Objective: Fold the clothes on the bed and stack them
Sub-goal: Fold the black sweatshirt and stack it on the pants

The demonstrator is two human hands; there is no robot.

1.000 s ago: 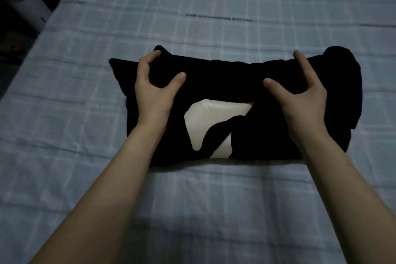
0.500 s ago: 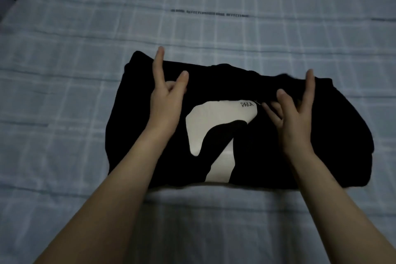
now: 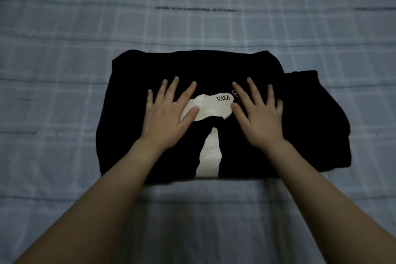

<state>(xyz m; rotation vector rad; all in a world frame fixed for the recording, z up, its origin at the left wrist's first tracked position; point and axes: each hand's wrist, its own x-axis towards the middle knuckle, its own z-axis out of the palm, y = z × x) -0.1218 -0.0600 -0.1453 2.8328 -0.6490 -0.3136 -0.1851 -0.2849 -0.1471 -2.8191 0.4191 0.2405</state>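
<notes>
Now both hands, left hand and right hand, fingers spread flat, smooth a folded black shirt lying mid-bed; moving it to a stack seems next.

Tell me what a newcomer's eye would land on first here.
The folded black garment stands out first, lying in the middle of the pale checked bedsheet, with its white print bearing the word PAKA. Next come the left hand and right hand, both lying flat with spread fingers on top of the garment, one on either side of the lettering.
</notes>
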